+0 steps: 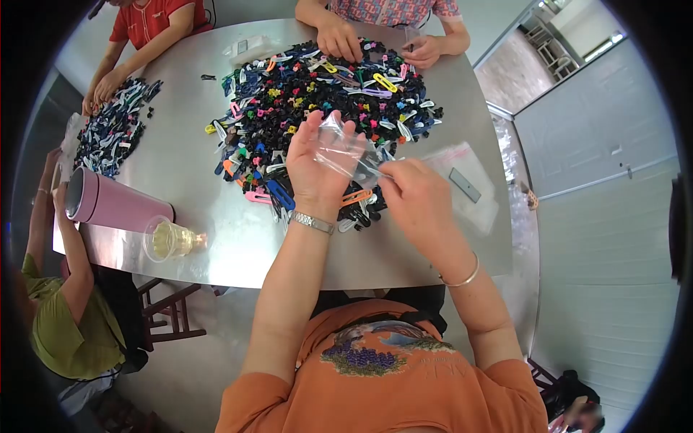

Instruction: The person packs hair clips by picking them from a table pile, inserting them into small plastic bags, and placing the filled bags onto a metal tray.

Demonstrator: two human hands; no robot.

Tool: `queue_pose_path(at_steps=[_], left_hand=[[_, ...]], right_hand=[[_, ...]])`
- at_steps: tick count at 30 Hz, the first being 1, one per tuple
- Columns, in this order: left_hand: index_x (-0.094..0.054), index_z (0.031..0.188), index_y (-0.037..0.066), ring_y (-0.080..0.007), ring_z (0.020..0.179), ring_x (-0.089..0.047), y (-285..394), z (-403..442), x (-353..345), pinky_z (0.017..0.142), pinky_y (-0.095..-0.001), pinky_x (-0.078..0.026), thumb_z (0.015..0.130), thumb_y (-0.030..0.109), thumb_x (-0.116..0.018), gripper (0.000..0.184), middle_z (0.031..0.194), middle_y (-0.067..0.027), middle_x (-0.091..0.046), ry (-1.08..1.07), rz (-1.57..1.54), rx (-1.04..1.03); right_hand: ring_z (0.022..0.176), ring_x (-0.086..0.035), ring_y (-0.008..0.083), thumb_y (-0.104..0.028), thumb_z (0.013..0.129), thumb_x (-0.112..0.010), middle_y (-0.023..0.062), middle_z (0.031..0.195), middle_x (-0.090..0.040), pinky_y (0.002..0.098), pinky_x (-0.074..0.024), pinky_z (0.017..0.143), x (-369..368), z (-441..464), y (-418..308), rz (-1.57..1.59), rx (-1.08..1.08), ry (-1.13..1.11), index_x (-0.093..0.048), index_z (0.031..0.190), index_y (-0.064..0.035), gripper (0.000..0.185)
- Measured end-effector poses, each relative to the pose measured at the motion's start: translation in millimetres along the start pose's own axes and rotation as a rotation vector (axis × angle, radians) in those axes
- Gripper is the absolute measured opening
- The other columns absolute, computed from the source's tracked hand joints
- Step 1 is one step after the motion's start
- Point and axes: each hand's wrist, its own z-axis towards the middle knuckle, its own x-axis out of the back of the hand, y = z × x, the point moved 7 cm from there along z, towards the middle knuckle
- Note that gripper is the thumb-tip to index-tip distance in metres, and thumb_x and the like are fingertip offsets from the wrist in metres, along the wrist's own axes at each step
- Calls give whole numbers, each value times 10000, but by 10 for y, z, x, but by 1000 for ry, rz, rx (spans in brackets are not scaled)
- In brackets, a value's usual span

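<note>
A clear plastic bag [338,150] lies across the palm and fingers of my left hand [315,162], which is turned palm up with its fingers partly spread. My right hand [420,198] pinches the bag's right end between thumb and fingers. Beneath and beyond both hands spreads a large pile of small hair clips [289,101], mostly black, with colored ones among them. An orange clip [356,197] and a blue clip [280,194] lie at the pile's near edge. Whether anything is inside the bag, I cannot make out.
Flat plastic bags [473,209] with a grey strip [464,185] lie at the right. A pink bottle [123,203] and a clear cup [164,239] stand at the left, near a smaller clip pile [108,137]. Other people's hands [339,40] work around the metal table [180,94].
</note>
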Motion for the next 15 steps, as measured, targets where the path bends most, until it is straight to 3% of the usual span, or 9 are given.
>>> queue_pose_path(at_steps=[2,7,9,11,13,15], left_hand=[[-602,1007,127,-309,965,-579,-46,-18,-13,897,-545,-435,894,246,-552,172,1080,-104,-608,25,-3,-2],[-557,1019,80,-406,1089,-517,-70,-4,16,966,-621,-375,887,219,-543,193,1138,-151,-551,36,38,-21],[-553,970,73,-433,1108,-498,-11,12,-15,998,-655,-323,895,225,-481,184,1126,-174,-556,24,-57,-20],[-571,943,80,-413,1097,-503,102,29,-45,1000,-652,-322,908,259,-445,221,1105,-175,-567,17,-160,-42],[-579,931,85,-398,1088,-507,175,70,-26,998,-647,-327,911,266,-438,231,1088,-172,-574,22,-201,-43],[-588,919,89,-383,1079,-510,187,50,-17,997,-641,-331,914,274,-431,243,1072,-169,-581,32,-240,-46]], right_hand=[[690,-634,227,-82,780,-671,126,805,-640,334,-489,614,-78,65,-3,-13,-15,-6,-640,903,-21,140],[697,-645,232,-76,780,-672,130,848,-654,323,-503,625,-201,91,41,180,-136,34,-658,927,-30,156],[693,-639,237,-91,787,-676,133,846,-657,306,-506,633,-60,-31,148,539,-193,335,-658,959,-27,184],[707,-622,233,-106,791,-683,127,843,-641,297,-502,638,-67,-266,221,546,-241,313,-649,981,-13,214],[763,-612,248,-115,781,-686,125,863,-624,316,-502,679,-390,-469,195,280,-148,-40,-641,988,-6,238],[784,-605,263,-114,774,-684,123,871,-617,333,-497,691,-464,-597,120,157,-85,-38,-640,968,-5,227]])
